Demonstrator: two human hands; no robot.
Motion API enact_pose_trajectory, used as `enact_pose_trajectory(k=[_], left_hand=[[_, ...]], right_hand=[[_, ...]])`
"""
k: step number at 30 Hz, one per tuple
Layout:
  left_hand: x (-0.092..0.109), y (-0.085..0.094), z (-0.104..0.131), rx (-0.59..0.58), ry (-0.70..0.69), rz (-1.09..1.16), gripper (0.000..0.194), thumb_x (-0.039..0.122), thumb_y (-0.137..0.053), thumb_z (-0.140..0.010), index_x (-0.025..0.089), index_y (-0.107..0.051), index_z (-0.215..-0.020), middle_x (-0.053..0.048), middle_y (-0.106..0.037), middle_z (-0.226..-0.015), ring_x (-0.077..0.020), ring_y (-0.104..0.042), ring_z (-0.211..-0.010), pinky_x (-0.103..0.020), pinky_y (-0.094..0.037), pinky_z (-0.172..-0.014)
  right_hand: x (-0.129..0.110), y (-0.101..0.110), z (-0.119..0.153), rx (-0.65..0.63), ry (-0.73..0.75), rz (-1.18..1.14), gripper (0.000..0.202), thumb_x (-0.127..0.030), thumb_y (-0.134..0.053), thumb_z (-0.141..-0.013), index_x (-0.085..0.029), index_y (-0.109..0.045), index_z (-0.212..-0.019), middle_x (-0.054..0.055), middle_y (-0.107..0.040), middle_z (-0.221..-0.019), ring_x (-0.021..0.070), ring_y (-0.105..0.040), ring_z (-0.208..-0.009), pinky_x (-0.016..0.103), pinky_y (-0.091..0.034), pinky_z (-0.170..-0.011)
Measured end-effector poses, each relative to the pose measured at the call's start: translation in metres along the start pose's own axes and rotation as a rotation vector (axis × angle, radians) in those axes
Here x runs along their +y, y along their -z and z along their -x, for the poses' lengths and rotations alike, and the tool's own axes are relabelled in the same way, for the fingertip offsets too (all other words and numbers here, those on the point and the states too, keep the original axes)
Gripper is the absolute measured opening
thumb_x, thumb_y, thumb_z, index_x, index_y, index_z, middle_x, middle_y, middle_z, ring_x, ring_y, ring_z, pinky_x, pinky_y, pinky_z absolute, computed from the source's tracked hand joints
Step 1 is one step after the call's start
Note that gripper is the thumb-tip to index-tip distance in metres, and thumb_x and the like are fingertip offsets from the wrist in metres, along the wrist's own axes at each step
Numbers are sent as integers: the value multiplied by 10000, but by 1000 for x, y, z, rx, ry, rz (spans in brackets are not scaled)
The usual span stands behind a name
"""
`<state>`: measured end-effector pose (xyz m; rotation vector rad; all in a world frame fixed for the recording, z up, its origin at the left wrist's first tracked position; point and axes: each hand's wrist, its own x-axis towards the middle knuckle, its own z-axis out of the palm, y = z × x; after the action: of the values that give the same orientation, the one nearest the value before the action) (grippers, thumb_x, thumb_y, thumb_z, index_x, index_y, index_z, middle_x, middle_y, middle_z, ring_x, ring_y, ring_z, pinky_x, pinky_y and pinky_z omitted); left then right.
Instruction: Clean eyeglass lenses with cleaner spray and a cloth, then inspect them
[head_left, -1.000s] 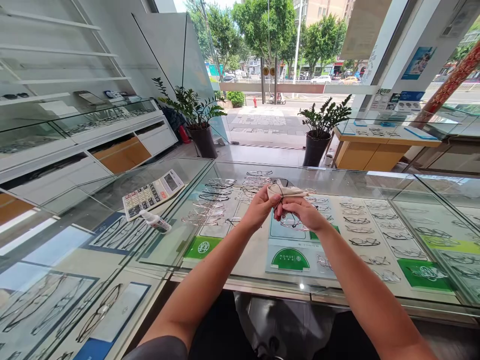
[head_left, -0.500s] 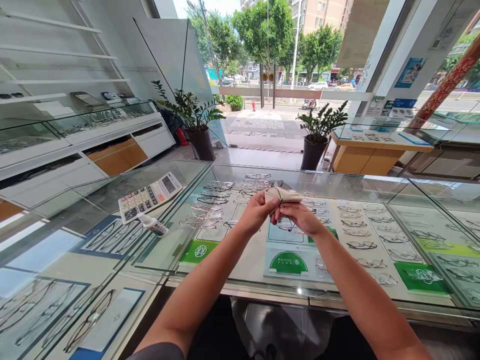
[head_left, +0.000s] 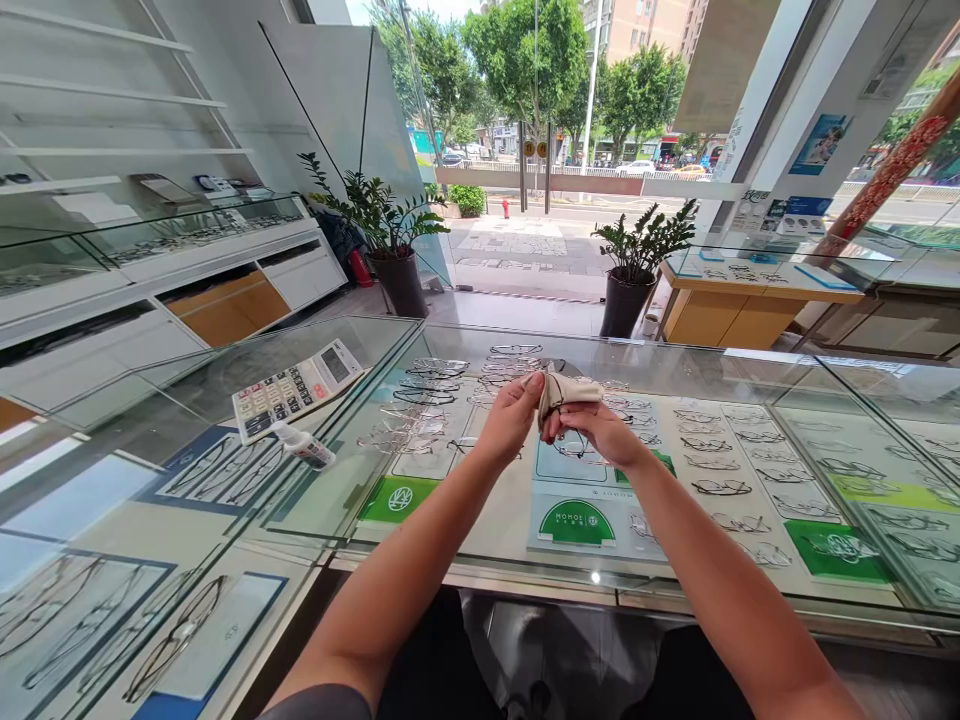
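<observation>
A pair of thin-rimmed eyeglasses (head_left: 573,449) is held above the glass counter, partly wrapped in a beige cleaning cloth (head_left: 577,392). My left hand (head_left: 517,412) is closed, its thumb pressing the cloth around the left part of the frame. From the other side my right hand (head_left: 602,430) grips the eyeglasses, fingers pointing left under the cloth. One lens shows below the right fingers; the other is covered by cloth. Exactly where the right fingertips meet the frame is hidden.
Beneath the hands, the glass showcase (head_left: 465,565) displays rows of glasses. On the left glass stand a calculator (head_left: 296,390) and a small white spray bottle (head_left: 306,446). Two potted plants (head_left: 401,285) flank the glass door beyond.
The cloth has been folded over the left lens, and my left thumb has shifted up and left onto it. The right hand stays almost in place.
</observation>
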<state>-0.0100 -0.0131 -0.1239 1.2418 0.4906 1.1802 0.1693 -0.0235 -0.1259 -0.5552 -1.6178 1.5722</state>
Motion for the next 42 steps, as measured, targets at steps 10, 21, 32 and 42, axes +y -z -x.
enact_pose_trajectory(k=[10, 21, 32, 42], left_hand=[[19, 7, 0, -146, -18, 3, 422, 498, -832, -924, 153, -714, -1135, -40, -712, -773, -175, -669, -684, -312, -521, -708], [8, -6, 1, 69, -74, -37, 433, 563, -792, -937, 205, -567, -846, 34, -623, -499, -119, -508, -365, -237, -367, -424], [2, 0, -8, 225, -43, 147, 571, 693, -877, -788, 152, -758, -927, -19, -742, -761, -193, -728, -791, -304, -571, -735], [-1, 9, -12, 284, 0, 267, 543, 614, -900, -812, 143, -813, -1068, -106, -818, -1089, -250, -740, -1125, -359, -561, -1039]], right_hand=[[-13, 2, 2, 117, -4, -113, 265, -358, -676, -924, -167, -829, -821, 87, -763, -832, 222, -676, -869, 367, -524, -886], [1, -11, -2, 113, 20, -52, 230, -395, -733, -931, -205, -797, -819, 53, -730, -832, 232, -657, -893, 373, -476, -884], [-5, -4, 1, 163, 3, -112, 281, -427, -700, -950, -198, -808, -828, 71, -766, -893, 227, -674, -937, 357, -475, -898], [-17, 1, 2, 261, 69, -189, 244, -420, -739, -911, -209, -816, -816, 66, -759, -891, 232, -677, -914, 363, -528, -888]])
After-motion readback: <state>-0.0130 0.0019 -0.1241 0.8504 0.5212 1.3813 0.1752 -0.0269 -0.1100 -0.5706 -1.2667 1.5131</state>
